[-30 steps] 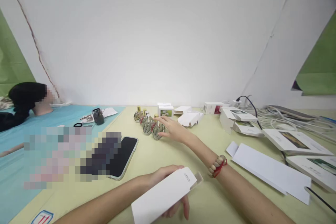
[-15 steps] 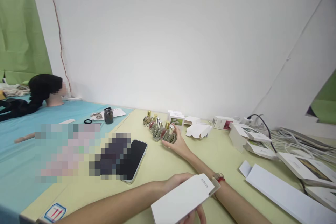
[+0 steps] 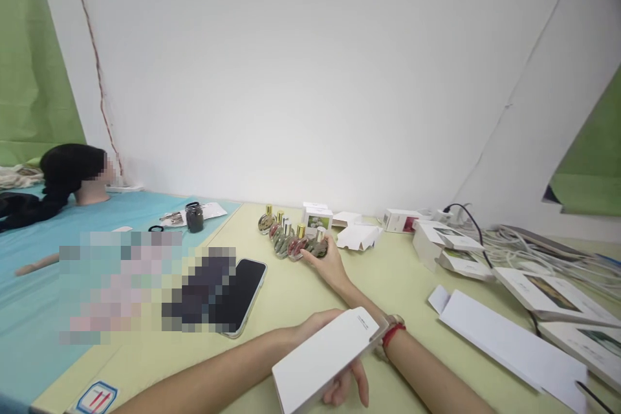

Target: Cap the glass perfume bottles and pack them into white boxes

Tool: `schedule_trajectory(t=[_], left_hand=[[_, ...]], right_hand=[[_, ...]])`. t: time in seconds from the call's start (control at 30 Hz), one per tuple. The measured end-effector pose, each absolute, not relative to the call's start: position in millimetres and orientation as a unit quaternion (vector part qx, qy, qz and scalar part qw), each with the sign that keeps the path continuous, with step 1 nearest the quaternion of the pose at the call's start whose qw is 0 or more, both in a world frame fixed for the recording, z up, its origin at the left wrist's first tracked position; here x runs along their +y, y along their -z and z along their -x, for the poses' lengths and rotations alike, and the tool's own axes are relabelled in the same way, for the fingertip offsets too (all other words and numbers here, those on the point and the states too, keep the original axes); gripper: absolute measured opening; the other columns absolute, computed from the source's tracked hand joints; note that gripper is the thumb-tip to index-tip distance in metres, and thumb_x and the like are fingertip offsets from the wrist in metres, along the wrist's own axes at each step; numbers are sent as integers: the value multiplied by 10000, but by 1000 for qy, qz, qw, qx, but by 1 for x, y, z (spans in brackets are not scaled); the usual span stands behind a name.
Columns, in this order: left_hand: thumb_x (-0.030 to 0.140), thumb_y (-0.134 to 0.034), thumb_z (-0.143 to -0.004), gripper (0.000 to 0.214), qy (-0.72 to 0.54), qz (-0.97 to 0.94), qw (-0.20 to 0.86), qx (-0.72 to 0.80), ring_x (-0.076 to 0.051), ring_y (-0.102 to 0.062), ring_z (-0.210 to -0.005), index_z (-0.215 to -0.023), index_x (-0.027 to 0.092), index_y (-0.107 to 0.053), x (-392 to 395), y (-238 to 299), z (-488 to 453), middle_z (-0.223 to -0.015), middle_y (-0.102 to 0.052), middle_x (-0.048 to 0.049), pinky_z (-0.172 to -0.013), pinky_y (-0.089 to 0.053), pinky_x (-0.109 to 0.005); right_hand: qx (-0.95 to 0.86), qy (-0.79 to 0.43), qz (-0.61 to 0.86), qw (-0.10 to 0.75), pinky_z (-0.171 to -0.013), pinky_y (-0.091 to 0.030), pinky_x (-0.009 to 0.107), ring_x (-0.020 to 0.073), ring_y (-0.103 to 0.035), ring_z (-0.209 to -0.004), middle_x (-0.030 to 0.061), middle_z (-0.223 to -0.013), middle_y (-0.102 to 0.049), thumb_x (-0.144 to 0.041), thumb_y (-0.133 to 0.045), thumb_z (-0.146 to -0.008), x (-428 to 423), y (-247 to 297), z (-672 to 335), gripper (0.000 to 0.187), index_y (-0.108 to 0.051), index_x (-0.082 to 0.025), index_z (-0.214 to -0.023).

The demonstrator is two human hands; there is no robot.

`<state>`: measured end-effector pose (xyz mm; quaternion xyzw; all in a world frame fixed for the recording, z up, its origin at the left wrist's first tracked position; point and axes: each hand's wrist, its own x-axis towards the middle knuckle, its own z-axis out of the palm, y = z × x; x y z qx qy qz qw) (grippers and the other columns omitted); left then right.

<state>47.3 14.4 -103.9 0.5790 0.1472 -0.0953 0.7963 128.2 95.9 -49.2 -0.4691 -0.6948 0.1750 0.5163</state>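
Observation:
A closed-up white carton lies tilted in my left hand, its fingers curled beneath it and the palm mostly hidden. Farther off, my right hand has thumb and fingers around a round glass perfume bottle with a silver cap. This bottle stands at the near right end of a row of several similar ones, with gold or silver caps and greenish or reddish insides. Small white boxes with a flower picture stand just behind that row.
A phone lies left of my arms, beside a blurred dark item. Several white cartons, a long flat white box and tangled white cables fill the right side. On the blue cloth are a dark jar and a wigged mannequin head.
The perfume bottle in my right hand has shifted slightly right, apart from its gold-capped neighbour. My left hand keeps the carton in much the same place. The view has turned a little right.

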Motion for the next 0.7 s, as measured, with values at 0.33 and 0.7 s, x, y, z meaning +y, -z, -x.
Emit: schedule_trajectory(t=[0.33,0.7], left_hand=[[758,62,-537,984,51,-565,805,173,-236,-501,-379,-735,52,-594,3,94,-44,-495,-546,-132,-397,-347,-339],[776,30,-550,983,65,-571,805,147,-234,-524,-408,-735,42,-596,4,90,-42,-531,-553,-129,-397,-379,-344]], right_hand=[[-686,-151,452,550,-881,-383,360,190,-498,-1003,81,-1123,-517,-308,-492,-726,106,58,-137,459,-412,-184,-1160],[-770,-72,419,476,-621,-449,286,123,-514,-647,79,-1156,-478,-278,-462,-746,61,27,-117,555,-326,-246,-1283]])
